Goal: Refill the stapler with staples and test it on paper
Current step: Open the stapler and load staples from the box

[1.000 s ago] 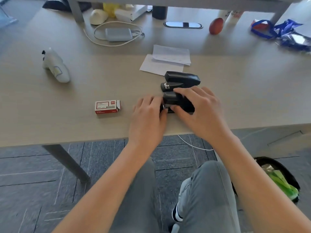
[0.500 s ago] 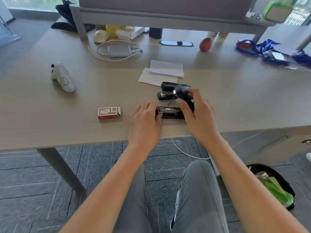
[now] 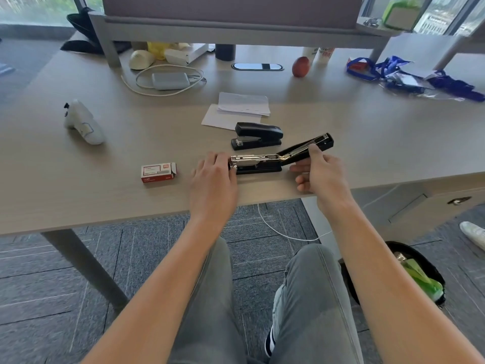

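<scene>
A black bag [image 3: 420,274] on the floor holds green packets. On the desk [image 3: 78,185], the left hand [image 3: 214,179] pinches the front of the open stapler [image 3: 258,164]; the right hand [image 3: 319,174] grips its lid, now swung fully back. The staple box [image 3: 158,172] lies left, flap open, contents unclear. Paper [image 3: 236,110] lies beyond.
</scene>
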`<state>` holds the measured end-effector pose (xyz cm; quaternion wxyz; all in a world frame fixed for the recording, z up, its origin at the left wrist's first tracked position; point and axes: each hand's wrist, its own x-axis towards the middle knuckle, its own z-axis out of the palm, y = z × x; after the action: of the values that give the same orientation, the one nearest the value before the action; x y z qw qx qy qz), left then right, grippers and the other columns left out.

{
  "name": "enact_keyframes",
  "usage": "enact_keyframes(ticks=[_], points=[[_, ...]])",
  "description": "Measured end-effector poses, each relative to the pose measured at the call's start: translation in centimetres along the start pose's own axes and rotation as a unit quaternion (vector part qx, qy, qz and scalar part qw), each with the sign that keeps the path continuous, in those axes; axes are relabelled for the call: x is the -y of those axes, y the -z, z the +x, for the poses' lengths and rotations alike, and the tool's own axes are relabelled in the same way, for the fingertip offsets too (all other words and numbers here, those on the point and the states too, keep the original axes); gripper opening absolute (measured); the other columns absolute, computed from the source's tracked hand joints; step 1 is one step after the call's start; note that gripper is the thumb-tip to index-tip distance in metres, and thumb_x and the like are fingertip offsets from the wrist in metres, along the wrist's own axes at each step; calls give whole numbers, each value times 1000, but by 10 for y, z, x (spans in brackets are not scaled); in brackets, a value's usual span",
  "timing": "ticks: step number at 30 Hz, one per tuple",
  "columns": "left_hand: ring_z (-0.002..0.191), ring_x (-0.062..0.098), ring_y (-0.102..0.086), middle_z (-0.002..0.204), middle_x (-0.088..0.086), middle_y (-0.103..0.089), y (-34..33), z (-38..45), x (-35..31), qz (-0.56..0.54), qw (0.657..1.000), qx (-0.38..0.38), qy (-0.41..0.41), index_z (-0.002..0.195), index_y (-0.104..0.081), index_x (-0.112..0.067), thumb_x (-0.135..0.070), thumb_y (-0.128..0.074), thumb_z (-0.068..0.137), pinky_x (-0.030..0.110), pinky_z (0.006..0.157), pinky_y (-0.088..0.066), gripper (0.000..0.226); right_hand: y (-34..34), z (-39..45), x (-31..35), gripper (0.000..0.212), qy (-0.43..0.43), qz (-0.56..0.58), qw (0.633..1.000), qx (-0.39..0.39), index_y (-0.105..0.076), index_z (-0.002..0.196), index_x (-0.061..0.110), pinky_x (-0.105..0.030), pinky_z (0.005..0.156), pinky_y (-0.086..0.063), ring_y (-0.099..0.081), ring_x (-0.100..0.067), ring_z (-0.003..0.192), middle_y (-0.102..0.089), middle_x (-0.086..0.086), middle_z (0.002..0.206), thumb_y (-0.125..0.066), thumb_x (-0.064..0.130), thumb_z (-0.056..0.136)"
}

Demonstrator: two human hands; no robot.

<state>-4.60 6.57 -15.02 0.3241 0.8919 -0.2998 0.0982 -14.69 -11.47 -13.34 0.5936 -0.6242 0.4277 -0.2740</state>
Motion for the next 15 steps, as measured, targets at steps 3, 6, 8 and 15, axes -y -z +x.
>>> enact_keyframes(ticks=[3, 6, 8, 15], points=[[106, 24, -60, 121, 5, -63, 1, -1, -1, 20, 1000, -8, -3, 126, -60, -13, -24, -54, 101, 33, 86, -40, 28, 3, -4, 3, 48, 18, -68, 997, 9, -70, 76, 5, -25, 40, -47, -57, -17, 40, -77, -15, 74, -51, 37, 107], [109, 26, -59, 123, 6, -62, 2, -1, 0, 7, 1000, 7, 4, 130, -60, -14, -24, -54, 101, 35, 91, -41, 32, -1, -15, 6, 40, 68, -142, 987, 25, -71, 78, 10, -26, 44, -49, -61, -16, 43, -78, -9, 74, -55, 34, 105], [110, 27, -58, 122, 7, -62, 6, -2, 1, -36, 999, 22, 13, 131, -60, -13, -22, -55, 100, 40, 94, -45, 33, -8, -27, 8, 34, 109, -167, 978, 58, -72, 83, 12, -25, 46, -50, -62, -13, 45, -78, -6, 76, -56, 32, 105], [91, 22, -67, 99, 2, -75, 48, -18, 25, -107, 993, -6, 50, 109, -75, -15, -21, -58, 98, 36, 82, -53, 20, -59, -59, 9, 21, 277, -300, 903, 131, -75, 92, 20, -41, 74, -56, -66, -18, 74, -72, 5, 78, -63, 36, 98]])
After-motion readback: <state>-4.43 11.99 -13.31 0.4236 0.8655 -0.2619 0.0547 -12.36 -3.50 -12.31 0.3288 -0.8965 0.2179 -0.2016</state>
